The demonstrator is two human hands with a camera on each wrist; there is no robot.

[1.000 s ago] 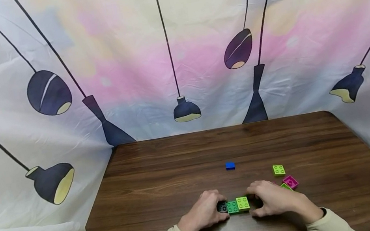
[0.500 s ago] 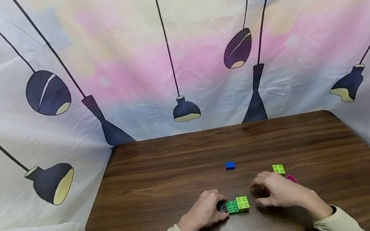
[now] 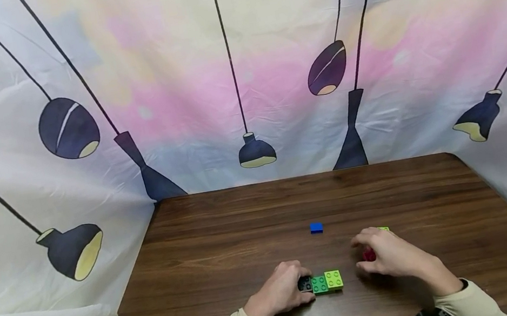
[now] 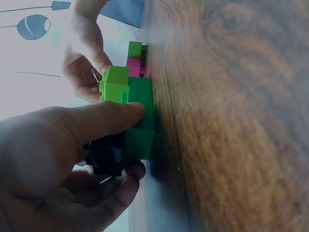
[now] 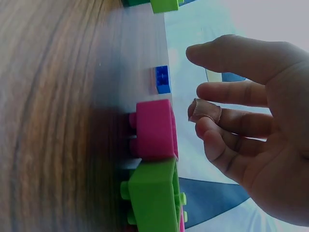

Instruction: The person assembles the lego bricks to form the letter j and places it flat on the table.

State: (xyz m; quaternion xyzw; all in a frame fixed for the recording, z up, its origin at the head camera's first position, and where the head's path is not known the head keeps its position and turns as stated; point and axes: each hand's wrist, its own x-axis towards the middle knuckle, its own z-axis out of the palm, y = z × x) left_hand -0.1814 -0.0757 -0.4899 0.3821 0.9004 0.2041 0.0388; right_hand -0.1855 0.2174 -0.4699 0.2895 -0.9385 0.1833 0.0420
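My left hand [image 3: 280, 288] grips a small build of toy building bricks, thumb on one side and fingertips on the other. In the left wrist view, a long green brick [image 4: 139, 137] lies along the table, carrying a black brick [image 4: 106, 157] at the near end and a lime brick [image 4: 116, 83] farther along. My right hand [image 3: 391, 255] hovers to the right, its fingers relaxed and apart. Below it, a pink brick [image 5: 155, 129] lies studs down beside a loose lime brick [image 5: 153, 193]; the hand mostly hides them in the head view.
A blue brick [image 3: 316, 228] lies alone farther back on the brown wooden table [image 3: 224, 222]. Just behind the right hand peeks the edge of another lime brick [image 3: 384, 228]. A cloth printed with lamps [image 3: 256, 149] hangs beyond the table's far edge.
My right hand has moved away from the build, rightward and back, to over the loose bricks. The left hand keeps its grip on the build in the same place.
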